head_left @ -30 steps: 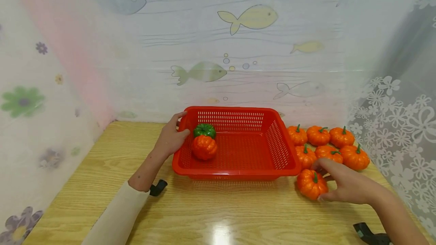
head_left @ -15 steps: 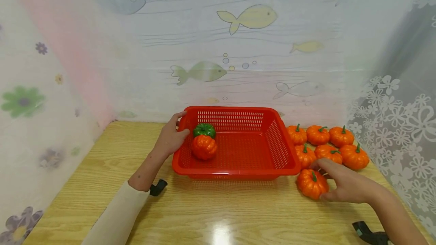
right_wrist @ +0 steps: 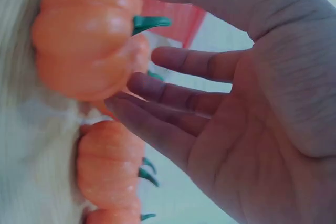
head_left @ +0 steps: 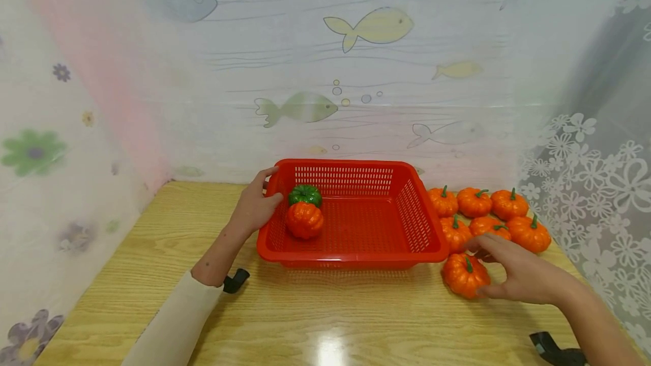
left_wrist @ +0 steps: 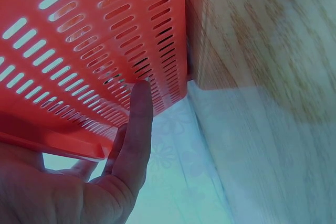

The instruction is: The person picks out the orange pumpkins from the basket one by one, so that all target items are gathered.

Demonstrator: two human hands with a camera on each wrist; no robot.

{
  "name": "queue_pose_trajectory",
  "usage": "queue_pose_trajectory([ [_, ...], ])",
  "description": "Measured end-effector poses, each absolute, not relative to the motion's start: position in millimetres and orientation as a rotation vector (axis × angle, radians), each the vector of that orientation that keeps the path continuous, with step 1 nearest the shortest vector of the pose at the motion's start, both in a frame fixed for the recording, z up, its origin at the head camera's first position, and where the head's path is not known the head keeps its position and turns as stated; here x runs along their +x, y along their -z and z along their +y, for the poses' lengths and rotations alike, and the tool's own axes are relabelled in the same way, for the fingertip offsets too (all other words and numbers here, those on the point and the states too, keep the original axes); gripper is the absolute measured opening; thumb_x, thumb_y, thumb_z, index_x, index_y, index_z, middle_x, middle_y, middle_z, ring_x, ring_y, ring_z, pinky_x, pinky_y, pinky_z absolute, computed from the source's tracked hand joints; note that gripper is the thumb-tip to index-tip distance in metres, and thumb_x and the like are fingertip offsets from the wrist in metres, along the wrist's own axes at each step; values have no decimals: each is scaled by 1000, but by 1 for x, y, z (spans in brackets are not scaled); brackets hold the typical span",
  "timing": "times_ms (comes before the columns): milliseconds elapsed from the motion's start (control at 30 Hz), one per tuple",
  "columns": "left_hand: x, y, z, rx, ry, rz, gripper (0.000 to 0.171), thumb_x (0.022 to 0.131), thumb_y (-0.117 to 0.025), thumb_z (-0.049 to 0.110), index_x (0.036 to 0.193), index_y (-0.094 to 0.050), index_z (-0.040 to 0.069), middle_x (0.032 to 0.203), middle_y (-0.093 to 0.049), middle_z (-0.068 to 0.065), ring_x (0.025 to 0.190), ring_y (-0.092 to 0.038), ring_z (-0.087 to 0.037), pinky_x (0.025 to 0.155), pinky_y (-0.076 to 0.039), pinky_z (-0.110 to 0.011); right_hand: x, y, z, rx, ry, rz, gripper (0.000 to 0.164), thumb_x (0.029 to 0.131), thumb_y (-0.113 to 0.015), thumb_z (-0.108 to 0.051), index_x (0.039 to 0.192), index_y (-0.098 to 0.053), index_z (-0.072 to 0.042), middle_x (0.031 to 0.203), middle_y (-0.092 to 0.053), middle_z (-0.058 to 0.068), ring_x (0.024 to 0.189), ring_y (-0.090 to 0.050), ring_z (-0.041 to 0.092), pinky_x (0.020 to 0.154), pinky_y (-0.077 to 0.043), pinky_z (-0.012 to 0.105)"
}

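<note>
My left hand (head_left: 251, 208) grips the left rim of a red plastic basket (head_left: 351, 258), thumb over the rim. In the left wrist view its fingers lie along the basket's slotted outer wall (left_wrist: 123, 30). Inside, at the left end, a green pumpkin (head_left: 305, 195) sits behind an orange pumpkin (head_left: 305, 222). My right hand (head_left: 524, 273) is spread at the right side of a small orange pumpkin (head_left: 465, 277) with a green stem, near the basket's front right corner. In the right wrist view the loosely bent fingers (right_wrist: 176, 59) reach past this pumpkin, its stem towards the palm.
Several more orange pumpkins (head_left: 529, 234) stand in two rows behind the right hand, along the basket's right side. The wooden table (head_left: 305, 315) ends at a curtain (head_left: 229, 146) printed with fish. Black wrist straps (head_left: 236, 280) show at both arms.
The right hand's fingers have loosened and lifted slightly from the front pumpkin, which has barely shifted. The left hand and the basket stay in place.
</note>
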State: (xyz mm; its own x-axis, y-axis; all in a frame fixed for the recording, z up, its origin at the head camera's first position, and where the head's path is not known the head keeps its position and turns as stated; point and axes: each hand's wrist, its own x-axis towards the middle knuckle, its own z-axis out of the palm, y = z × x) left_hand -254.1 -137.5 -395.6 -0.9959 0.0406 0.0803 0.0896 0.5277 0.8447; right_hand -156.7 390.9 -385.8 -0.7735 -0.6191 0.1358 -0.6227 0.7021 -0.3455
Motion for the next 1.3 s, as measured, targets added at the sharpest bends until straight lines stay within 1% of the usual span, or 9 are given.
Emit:
queue_pose_trajectory([
  [133, -254, 396, -137, -117, 1499, -2703, 65, 105, -53, 15, 166, -33, 19, 125, -55, -19, 94, -61, -30, 74, -57, -34, -151, 378, 384, 966, -542, -2813, 54, 81, -94, -25, 126, -64, -20, 120, -64, -11, 107, -65, 9, 87, -60, 30],
  [233, -255, 396, -138, -119, 1502, -2701, 65, 104, -53, 16, 166, -33, 19, 125, -55, -19, 94, -61, -30, 75, -58, -34, -149, 372, 375, 923, -552, -2730, 49, 82, -93, -19, 121, -64, -24, 115, -62, -16, 105, -65, 5, 89, -57, 20],
  [333, -255, 396, -138, -113, 1505, -2699, 65, 104, -53, 16, 166, -34, 19, 125, -55, -19, 94, -62, -31, 76, -59, -35, -147, 367, 364, 916, -585, -2643, 50, 82, -92, -11, 120, -63, -26, 116, -61, -17, 106, -64, 4, 93, -50, 9],
  [500, -254, 395, -137, -110, 1500, -2703, 65, 105, -53, 15, 167, -33, 19, 126, -55, -19, 96, -62, -31, 78, -60, -35, -143, 360, 345, 883, -634, -2548, 56, 81, -90, -4, 127, -66, -26, 123, -63, -17, 110, -65, 6, 94, -47, 6],
  [600, -254, 395, -136, -109, 1502, -2701, 65, 105, -53, 15, 167, -33, 18, 126, -54, -20, 95, -62, -31, 78, -60, -35, -141, 358, 334, 868, -653, -2531, 55, 81, -90, -4, 127, -67, -23, 124, -63, -17, 110, -63, 4, 94, -47, 6],
  [767, -252, 393, -136, -99, 1504, -2697, 65, 104, -53, 16, 166, -34, 19, 125, -55, -19, 95, -62, -31, 78, -61, -36, -143, 355, 316, 882, -643, -2530, 49, 82, -90, -7, 125, -68, -15, 122, -66, -10, 108, -63, 6, 92, -49, 11],
  [1000, -250, 392, -135, -93, 1502, -2698, 65, 105, -53, 15, 166, -34, 18, 126, -55, -19, 97, -64, -32, 81, -63, -40, -149, 355, 291, 861, -685, -2548, 44, 88, -87, -16, 128, -66, -19, 124, -65, -9, 106, -69, 19, 88, -60, 41],
  [1167, -251, 392, -135, -101, 1503, -2692, 64, 105, -53, 14, 166, -33, 17, 125, -55, -20, 96, -63, -32, 81, -62, -39, -155, 356, 272, 861, -746, -2513, 39, 89, -87, -17, 123, -68, -16, 120, -67, -9, 105, -66, 15, 89, -59, 34],
  [1300, -250, 392, -135, -110, 1501, -2688, 64, 105, -53, 14, 166, -34, 17, 124, -55, -20, 95, -62, -31, 79, -61, -37, -160, 356, 257, 851, -783, -2519, 36, 91, -85, -21, 122, -68, -15, 118, -66, -9, 104, -64, 12, 90, -59, 34],
])
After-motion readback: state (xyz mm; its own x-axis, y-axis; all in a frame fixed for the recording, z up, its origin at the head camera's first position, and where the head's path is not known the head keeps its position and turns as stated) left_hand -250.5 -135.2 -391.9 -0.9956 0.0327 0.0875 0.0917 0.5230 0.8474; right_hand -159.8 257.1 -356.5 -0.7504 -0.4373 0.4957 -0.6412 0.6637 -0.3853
